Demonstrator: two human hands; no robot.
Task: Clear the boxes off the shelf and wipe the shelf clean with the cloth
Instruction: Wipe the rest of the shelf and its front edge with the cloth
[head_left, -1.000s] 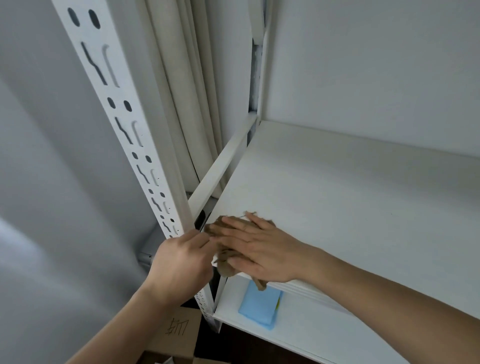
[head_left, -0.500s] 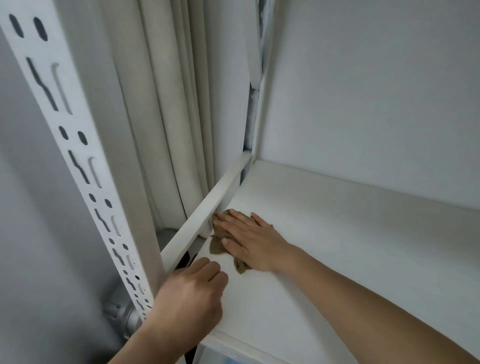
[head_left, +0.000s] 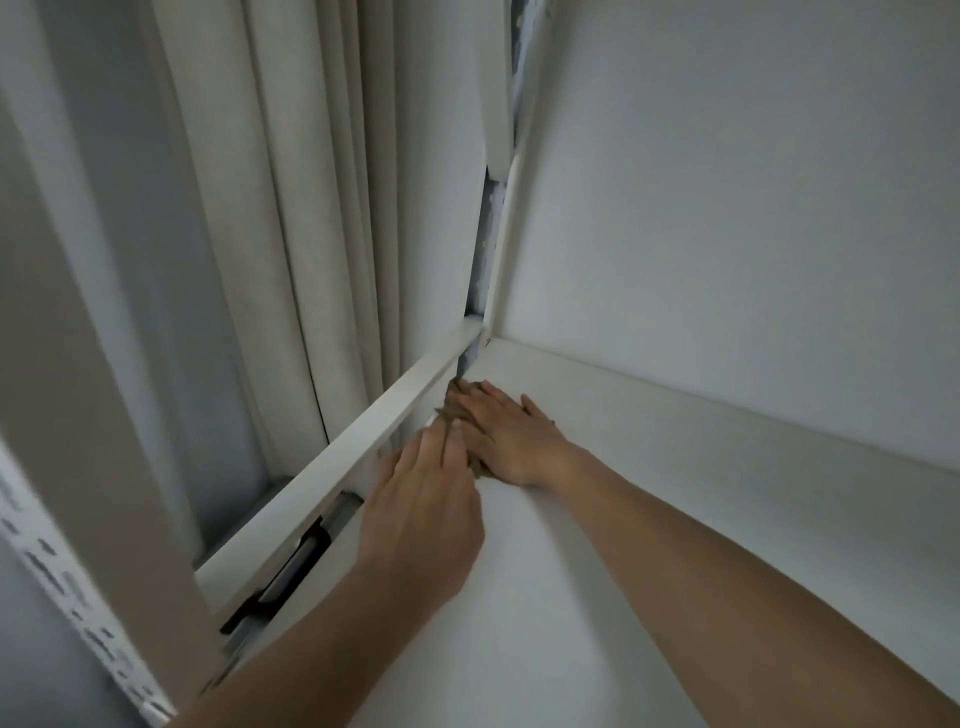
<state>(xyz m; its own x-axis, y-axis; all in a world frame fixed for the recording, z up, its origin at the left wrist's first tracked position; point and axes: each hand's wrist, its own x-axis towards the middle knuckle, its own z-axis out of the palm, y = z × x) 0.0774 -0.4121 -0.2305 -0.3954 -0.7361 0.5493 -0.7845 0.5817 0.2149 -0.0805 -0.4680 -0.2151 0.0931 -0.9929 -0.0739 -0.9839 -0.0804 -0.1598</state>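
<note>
A white shelf board (head_left: 701, 519) fills the lower right, and no boxes show on it. A small brown cloth (head_left: 456, 406) lies near the shelf's far left corner, mostly covered. My right hand (head_left: 511, 434) presses flat on the cloth with straight fingers pointing toward the corner. My left hand (head_left: 423, 512) lies on the shelf just in front, fingers extended along the left edge, its fingertips touching the cloth's near side.
A white side rail (head_left: 332, 467) runs along the shelf's left edge to the rear upright (head_left: 511, 208). A perforated white front post (head_left: 88, 597) stands at the lower left. Cream curtains (head_left: 291, 208) hang behind the rail. A white back wall (head_left: 753, 208) closes the shelf.
My right hand has slid the cloth from the shelf's front left edge back toward the far left corner. My left hand left the front post and now lies on the shelf beside the cloth.
</note>
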